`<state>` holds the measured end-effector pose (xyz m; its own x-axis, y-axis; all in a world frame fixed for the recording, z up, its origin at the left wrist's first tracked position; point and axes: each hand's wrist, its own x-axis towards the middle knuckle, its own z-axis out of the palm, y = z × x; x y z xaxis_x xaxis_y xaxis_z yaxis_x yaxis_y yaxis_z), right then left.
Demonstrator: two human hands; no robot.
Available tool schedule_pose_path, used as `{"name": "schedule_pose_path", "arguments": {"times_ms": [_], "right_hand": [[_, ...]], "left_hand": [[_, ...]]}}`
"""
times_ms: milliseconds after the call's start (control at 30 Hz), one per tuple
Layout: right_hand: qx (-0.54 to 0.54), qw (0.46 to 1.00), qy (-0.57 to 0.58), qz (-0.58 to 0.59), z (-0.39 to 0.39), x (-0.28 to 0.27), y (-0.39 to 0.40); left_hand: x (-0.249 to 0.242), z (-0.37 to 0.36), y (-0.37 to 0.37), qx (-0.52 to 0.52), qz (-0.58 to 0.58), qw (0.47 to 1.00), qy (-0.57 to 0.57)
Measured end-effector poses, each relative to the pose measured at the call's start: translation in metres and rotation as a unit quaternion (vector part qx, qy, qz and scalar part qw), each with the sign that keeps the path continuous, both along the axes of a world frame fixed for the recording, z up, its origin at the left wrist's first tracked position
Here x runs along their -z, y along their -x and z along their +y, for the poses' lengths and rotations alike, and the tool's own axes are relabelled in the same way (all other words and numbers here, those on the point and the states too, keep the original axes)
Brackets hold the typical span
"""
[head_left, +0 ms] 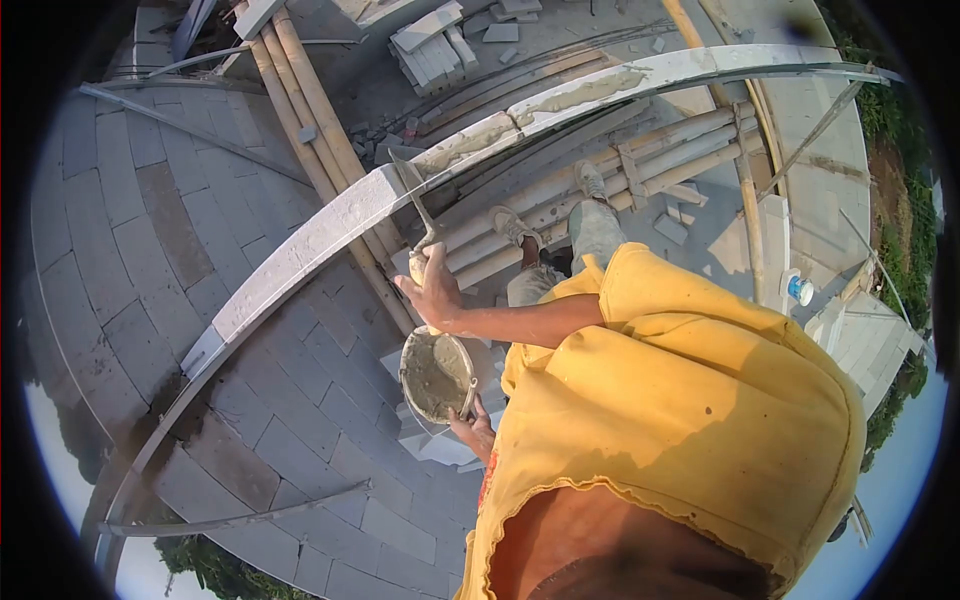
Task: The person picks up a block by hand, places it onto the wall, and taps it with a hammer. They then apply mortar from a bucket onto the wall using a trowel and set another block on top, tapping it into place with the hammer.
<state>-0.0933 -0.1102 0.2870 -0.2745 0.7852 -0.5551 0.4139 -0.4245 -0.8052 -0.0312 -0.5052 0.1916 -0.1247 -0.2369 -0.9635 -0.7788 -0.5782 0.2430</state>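
My right hand (432,292) is wrapped round the handle of a trowel (428,222). The trowel's blade touches or lies very near the end of a pale block (310,245) on top of a narrow wall. Grey mortar (465,143) lies along the wall top beyond that block. Below my right hand is a round bucket (404,385) with wet grey mortar (436,368) inside. My left hand (477,432) grips the bucket's lower right rim, its fingers partly hidden.
Bamboo poles (310,120) cross under the wall, and more poles (600,180) lie by my feet. Stacked blocks (435,50) stand at the top. A large block wall face (130,200) fills the left. A white-and-blue container (800,290) sits at the right.
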Motion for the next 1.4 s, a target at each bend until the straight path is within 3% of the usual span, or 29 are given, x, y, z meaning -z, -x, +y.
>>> {"name": "schedule_pose_path", "arguments": {"times_ms": [133, 267, 367, 567, 667, 800, 933, 1000, 1100, 1167, 1267, 1367, 1400], "right_hand": [[0.005, 0.996, -0.084, 0.039, -0.029, -0.012, 0.007], [-0.055, 0.992, 0.058, 0.098, -0.010, -0.015, -0.067], [-0.009, 0.998, 0.009, 0.058, 0.008, 0.002, -0.096], [0.096, 0.995, -0.034, 0.005, 0.026, 0.095, 0.002], [0.055, 0.997, -0.018, -0.052, 0.003, 0.096, 0.050], [0.023, 0.999, -0.026, -0.038, -0.048, 0.072, 0.009], [-0.073, 0.997, -0.029, -0.009, -0.060, 0.050, -0.087], [-0.075, 0.972, 0.216, 0.057, 0.012, -0.010, -0.123], [-0.026, 0.968, 0.243, 0.064, 0.072, 0.001, -0.131], [-0.021, 0.954, 0.263, 0.140, 0.101, 0.043, -0.127], [0.095, 0.787, 0.515, 0.327, 0.133, 0.069, -0.108], [0.085, 0.715, 0.576, 0.388, 0.119, 0.080, -0.090], [0.067, 0.713, 0.597, 0.361, 0.103, 0.074, -0.085]], "left_hand": [[-0.019, 0.045, 0.008, 0.067, 0.068, 0.995, -0.005], [-0.048, 0.087, 0.014, 0.129, 0.142, 0.980, 0.059], [-0.061, 0.101, 0.017, 0.140, 0.164, 0.974, 0.075], [-0.058, 0.088, 0.018, 0.163, 0.179, 0.967, 0.079], [-0.070, 0.084, 0.009, 0.128, 0.160, 0.974, 0.094], [-0.062, 0.069, 0.002, 0.127, 0.128, 0.978, 0.108], [-0.031, 0.053, 0.010, 0.110, 0.099, 0.985, 0.084], [-0.031, 0.061, 0.006, 0.089, 0.091, 0.988, 0.092], [-0.035, 0.068, -0.003, 0.096, 0.107, 0.986, 0.088], [-0.040, 0.076, -0.004, 0.125, 0.145, 0.978, 0.087], [-0.054, 0.103, 0.001, 0.165, 0.177, 0.964, 0.113], [-0.071, 0.121, 0.007, 0.194, 0.203, 0.954, 0.108], [-0.073, 0.127, 0.010, 0.202, 0.211, 0.951, 0.103]]}}
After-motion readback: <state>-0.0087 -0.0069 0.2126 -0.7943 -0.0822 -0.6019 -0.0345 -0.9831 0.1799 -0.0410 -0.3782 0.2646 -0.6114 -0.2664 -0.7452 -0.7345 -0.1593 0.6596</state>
